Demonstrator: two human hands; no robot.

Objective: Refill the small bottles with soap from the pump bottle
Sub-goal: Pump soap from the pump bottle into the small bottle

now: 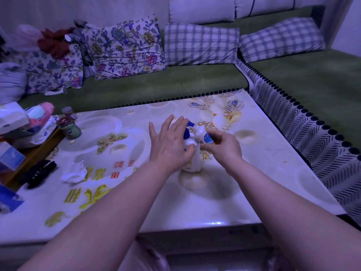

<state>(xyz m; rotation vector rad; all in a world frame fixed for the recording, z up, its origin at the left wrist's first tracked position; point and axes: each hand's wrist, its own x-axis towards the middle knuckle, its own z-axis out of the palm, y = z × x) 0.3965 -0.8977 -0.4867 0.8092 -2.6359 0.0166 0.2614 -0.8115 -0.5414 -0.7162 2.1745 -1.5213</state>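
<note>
The white pump bottle (193,162) stands on the table (195,202) under the left hand (170,141), whose fingers are straight and spread. Beside its blue pump head (187,132) the right hand (222,146) pinches a tilted, uncapped small bottle (204,134), contents unseen. Well left of the pump bottle lie a crumpled tissue (74,173) and jars (69,127).

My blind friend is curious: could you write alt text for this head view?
A person's right hand holds a small bottle tilted, its mouth at the blue spout of a white pump bottle, while the left hand lies flat over the pump. Behind the patterned table stands a green sofa.
</note>
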